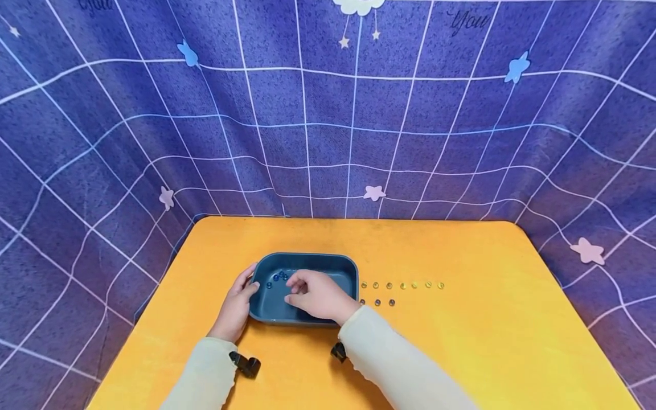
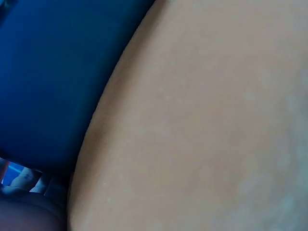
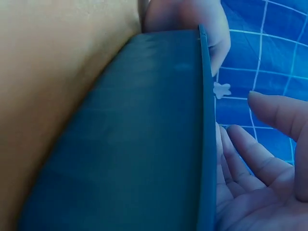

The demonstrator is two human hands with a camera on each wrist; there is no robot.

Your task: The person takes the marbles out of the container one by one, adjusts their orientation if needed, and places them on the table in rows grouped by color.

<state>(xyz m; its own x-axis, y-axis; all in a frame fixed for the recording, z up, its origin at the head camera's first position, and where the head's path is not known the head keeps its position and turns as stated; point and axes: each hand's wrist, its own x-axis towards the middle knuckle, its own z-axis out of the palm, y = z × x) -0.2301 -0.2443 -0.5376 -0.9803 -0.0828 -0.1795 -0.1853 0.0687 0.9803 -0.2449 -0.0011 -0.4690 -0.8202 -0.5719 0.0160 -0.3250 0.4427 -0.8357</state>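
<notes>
A dark blue rectangular tray [image 1: 305, 320] sits on the yellow table. My left hand [image 1: 233, 307] grips its left end, thumb over the rim and fingers along the outside; in the left wrist view the tray wall [image 2: 57, 86] hides most of that hand. Several small blue glass beads [image 1: 276, 278] lie inside, toward the tray's left back. Over the middle of the tray is my right hand [image 1: 320, 296], fingers loosely bent. In the right wrist view its thumb [image 3: 279, 113] stands apart from the fingers [image 3: 257, 156], with nothing visible between them.
Right of the tray, several yellow glass beads [image 1: 402, 286] form a row. In front of them runs a shorter row of darker beads [image 1: 377, 302], its left end close by the tray wall. A blue grid-patterned curtain [image 1: 328, 142] hangs behind the table [image 1: 487, 341].
</notes>
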